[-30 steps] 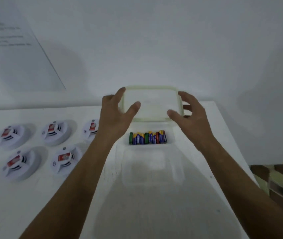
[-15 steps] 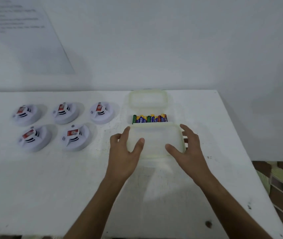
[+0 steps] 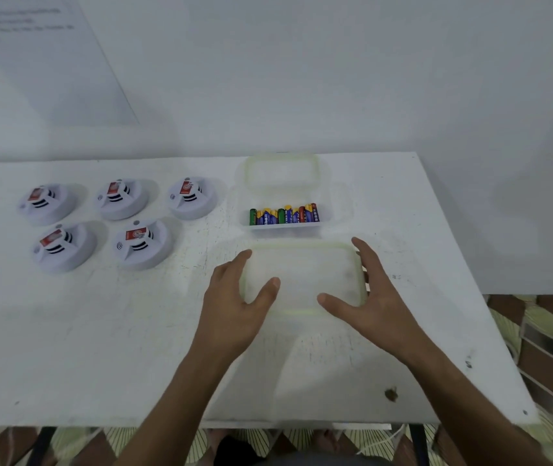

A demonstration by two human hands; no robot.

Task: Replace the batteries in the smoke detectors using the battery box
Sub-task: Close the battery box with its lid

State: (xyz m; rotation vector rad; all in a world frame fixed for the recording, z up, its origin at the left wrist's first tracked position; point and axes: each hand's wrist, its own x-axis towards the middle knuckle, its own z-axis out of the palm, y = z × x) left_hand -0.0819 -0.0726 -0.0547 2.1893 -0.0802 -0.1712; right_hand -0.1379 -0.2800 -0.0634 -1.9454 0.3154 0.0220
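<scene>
A clear battery box (image 3: pixel 337 210) stands open on the white table (image 3: pixel 100 331), with a row of coloured batteries (image 3: pixel 285 215) inside. Directly in front of it lies its translucent, green-rimmed lid (image 3: pixel 302 277). My left hand (image 3: pixel 234 307) holds the lid's left edge, thumb on top. My right hand (image 3: pixel 372 304) holds the right edge the same way. Several white smoke detectors (image 3: pixel 142 242) with red labels sit in two rows at the left, apart from both hands.
A second green-rimmed clear container (image 3: pixel 282 169) sits behind the battery box against the wall. A paper sheet (image 3: pixel 33 55) hangs on the wall at upper left. The table's right edge (image 3: pixel 490 331) drops to a patterned floor. A dark spot (image 3: pixel 391 393) marks the table near the front edge.
Both hands brought the lid from above the battery box toward me and down to the table in front of it. The batteries are now uncovered.
</scene>
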